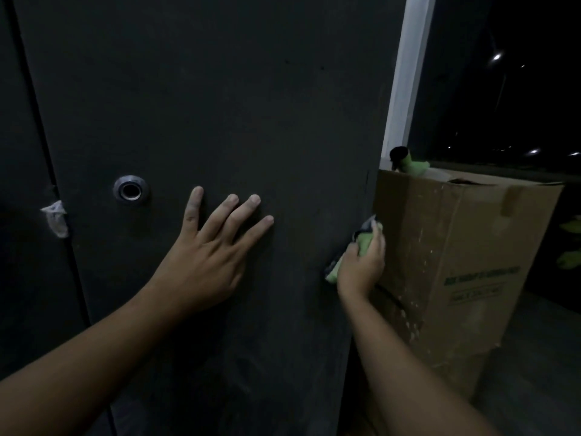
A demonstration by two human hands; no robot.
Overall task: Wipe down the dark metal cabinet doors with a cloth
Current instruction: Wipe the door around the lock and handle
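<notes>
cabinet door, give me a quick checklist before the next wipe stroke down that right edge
1. Grip on the cloth: ok, the right hand has its fingers curled round it.
2. Cloth placed on the cabinet door: ok, it sits at the door's right edge.
3. Door braced: ok, the left hand lies flat with fingers spread, right of the lock ring.
4. Room beside the edge: not ok, the cardboard box stands close against it.
5. Left seam free of debris: not ok, a white scrap sticks there.
6. Dust left on the door: cannot tell, too dark.
</notes>
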